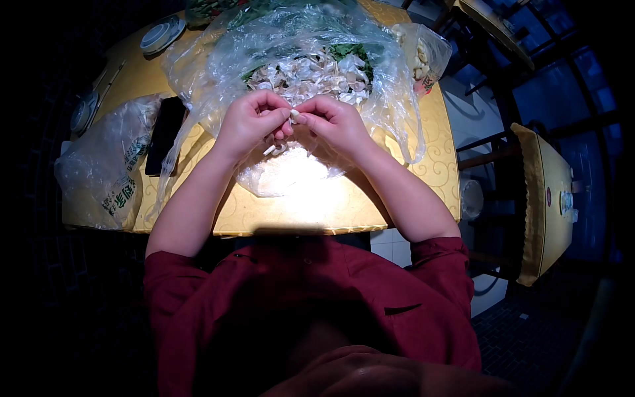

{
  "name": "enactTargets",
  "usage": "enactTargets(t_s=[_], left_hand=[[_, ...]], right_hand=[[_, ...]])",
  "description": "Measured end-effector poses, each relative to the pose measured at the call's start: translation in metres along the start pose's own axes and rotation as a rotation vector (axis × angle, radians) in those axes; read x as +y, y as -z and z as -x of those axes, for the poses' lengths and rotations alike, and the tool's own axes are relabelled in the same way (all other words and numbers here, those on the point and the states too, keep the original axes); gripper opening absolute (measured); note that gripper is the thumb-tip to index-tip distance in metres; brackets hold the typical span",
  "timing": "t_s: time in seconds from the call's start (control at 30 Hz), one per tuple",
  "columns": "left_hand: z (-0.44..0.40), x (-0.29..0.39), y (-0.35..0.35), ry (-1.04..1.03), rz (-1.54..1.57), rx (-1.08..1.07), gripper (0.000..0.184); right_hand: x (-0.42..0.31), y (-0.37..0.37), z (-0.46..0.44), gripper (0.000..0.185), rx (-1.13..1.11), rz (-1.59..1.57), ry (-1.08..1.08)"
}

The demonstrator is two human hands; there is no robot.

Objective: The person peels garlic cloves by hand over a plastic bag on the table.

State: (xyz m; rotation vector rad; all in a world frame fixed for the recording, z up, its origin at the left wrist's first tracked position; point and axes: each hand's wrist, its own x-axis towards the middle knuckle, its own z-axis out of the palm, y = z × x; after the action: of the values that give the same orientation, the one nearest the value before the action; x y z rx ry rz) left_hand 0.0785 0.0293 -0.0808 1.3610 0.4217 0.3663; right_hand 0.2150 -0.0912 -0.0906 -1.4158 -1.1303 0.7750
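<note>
The left hand (253, 127) and right hand (337, 127), equally near, pinch a garlic clove (294, 115) between closed fingertips, over the plastic bag (258, 180); its long axis is unclear.

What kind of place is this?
Probably a restaurant dining room: there's a patterned yellow tablecloth, stacked dishes, and another cloth-covered table off to the right.

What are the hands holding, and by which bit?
A small pale garlic clove, pinched between the left hand and right hand; which end each grips is too small to tell.
</note>
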Motion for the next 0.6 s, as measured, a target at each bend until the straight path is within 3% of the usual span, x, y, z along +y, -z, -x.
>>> enactTargets(t_s=[0.17, 0.37, 0.43, 0.53, 0.6], left_hand=[[-0.001, -0.004, 0.0, -0.003, 0.086, 0.015, 0.004], [-0.004, -0.007, 0.003, -0.055, 0.047, 0.049, 0.004], [-0.006, -0.007, 0.005, -0.086, -0.007, 0.086, 0.004], [-0.007, -0.008, 0.007, -0.151, -0.222, 0.215, 0.004], [-0.007, -0.007, 0.007, -0.32, -0.613, 0.278, 0.005]], right_hand=[[0.005, -0.001, -0.001, 0.015, 0.019, 0.072, 0.065], [0.0, -0.002, -0.002, 0.014, -0.014, -0.268, -0.185], [0.004, -0.002, -0.004, 0.014, 0.005, -0.446, -0.16], [0.004, 0.006, -0.008, 0.015, 0.023, -0.632, -0.151], [0.0, 0.013, -0.009, 0.015, 0.027, -0.687, -0.137]])
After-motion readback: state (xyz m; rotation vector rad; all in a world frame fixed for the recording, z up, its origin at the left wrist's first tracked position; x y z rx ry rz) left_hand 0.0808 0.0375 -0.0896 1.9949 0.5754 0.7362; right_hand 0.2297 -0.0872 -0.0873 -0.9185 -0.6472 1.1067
